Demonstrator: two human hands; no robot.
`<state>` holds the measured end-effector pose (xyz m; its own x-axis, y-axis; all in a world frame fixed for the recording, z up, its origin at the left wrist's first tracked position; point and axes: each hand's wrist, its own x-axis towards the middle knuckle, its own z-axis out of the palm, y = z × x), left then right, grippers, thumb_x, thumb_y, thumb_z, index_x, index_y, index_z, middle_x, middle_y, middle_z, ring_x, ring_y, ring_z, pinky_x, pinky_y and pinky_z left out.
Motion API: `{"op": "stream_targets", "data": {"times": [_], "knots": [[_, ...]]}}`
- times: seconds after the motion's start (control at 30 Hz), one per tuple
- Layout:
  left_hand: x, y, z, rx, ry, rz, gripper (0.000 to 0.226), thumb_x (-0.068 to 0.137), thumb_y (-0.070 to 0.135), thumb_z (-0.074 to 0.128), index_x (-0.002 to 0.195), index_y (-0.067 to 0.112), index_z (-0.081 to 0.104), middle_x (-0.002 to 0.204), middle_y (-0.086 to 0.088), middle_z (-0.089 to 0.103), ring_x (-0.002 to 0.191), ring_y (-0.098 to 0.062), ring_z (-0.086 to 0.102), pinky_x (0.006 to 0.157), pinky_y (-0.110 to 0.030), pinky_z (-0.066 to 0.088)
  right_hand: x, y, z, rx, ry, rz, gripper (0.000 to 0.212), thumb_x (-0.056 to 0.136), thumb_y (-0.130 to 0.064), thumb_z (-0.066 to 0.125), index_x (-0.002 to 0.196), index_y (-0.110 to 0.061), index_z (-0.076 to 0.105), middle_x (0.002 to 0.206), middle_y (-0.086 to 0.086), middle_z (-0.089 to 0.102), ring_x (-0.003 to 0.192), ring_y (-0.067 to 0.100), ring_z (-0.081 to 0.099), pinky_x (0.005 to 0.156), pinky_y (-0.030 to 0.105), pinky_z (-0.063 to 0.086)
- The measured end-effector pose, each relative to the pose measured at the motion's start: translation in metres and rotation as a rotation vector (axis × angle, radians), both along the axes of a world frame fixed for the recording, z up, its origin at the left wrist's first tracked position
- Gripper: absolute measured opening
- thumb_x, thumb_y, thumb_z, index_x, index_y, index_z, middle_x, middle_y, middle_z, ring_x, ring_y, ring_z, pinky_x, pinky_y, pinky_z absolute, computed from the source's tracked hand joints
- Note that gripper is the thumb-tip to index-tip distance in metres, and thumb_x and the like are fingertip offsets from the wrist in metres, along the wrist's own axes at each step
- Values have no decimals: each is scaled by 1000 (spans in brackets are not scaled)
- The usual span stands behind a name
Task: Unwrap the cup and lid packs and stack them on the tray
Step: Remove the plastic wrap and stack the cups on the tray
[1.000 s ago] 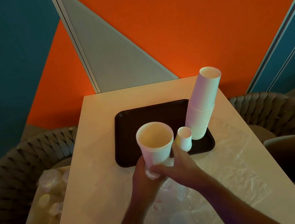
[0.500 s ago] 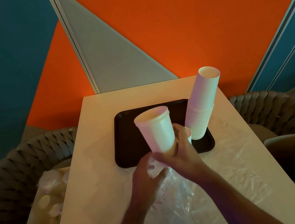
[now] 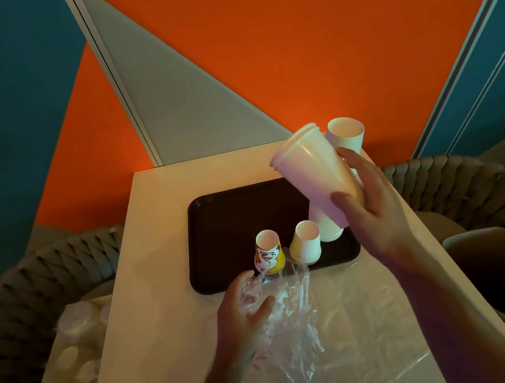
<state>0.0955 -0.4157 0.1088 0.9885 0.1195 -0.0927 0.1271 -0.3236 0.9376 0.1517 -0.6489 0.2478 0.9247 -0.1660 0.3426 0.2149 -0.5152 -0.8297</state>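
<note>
The right hand (image 3: 373, 214) has its grip round a white cup stack (image 3: 316, 176), rim tilted up-left over the tray (image 3: 217, 231), while the left hand (image 3: 242, 314) clutches plastic wrap (image 3: 292, 312).

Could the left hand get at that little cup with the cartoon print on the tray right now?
Probably yes. The left hand lies just in front of the printed cup at the tray's near edge, and nothing solid stands between them. But its fingers already hold the clear wrapper, which it would likely have to let go first.
</note>
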Motion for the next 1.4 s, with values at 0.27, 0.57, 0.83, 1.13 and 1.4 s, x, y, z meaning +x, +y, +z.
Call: {"op": "stream_targets", "data": {"times": [0.27, 0.57, 0.83, 1.13, 1.4], "knots": [[0, -2, 1, -10, -7, 17, 57, 80, 20, 83, 127, 38, 55, 124, 12, 64, 104, -7, 65, 81, -14, 50, -4, -17, 16, -62, -97, -84, 38, 88, -41, 65, 126, -42, 64, 131, -12, 51, 113, 16, 57, 74, 39, 58], [-2, -3, 1, -5, -8, 21, 57, 81, 22, 83, 130, 34, 56, 126, 11, 63, 104, -8, 65, 77, -14, 52, -7, -26, 49, -178, -96, -262, 42, 83, -51, 57, 121, -35, 65, 122, -5, 62, 99, 13, 55, 73, 26, 37], [-4, -3, -2, -5, 8, 38, 56, 81, 23, 82, 130, 36, 56, 127, 10, 63, 103, -6, 63, 79, -32, 61, -5, -32, 73, -272, -82, -299, 64, 71, -31, 81, 130, -29, 57, 130, 0, 53, 100, 12, 46, 78, 33, 37], [-8, -4, 1, 2, 9, 36, 56, 82, 24, 82, 128, 38, 55, 123, 15, 61, 103, -5, 63, 78, -38, 62, 23, -35, 76, -241, -161, -304, 78, 72, -28, 82, 138, -22, 41, 130, 1, 55, 104, 20, 52, 78, 33, 37], [-11, -5, 8, -5, 28, 30, 57, 82, 25, 82, 129, 39, 53, 122, 20, 58, 105, -3, 62, 82, -29, 59, 71, -41, 66, -361, -155, -256, 65, 83, -28, 76, 141, -19, 47, 148, 9, 40, 122, 32, 51, 87, 42, 48]]}}
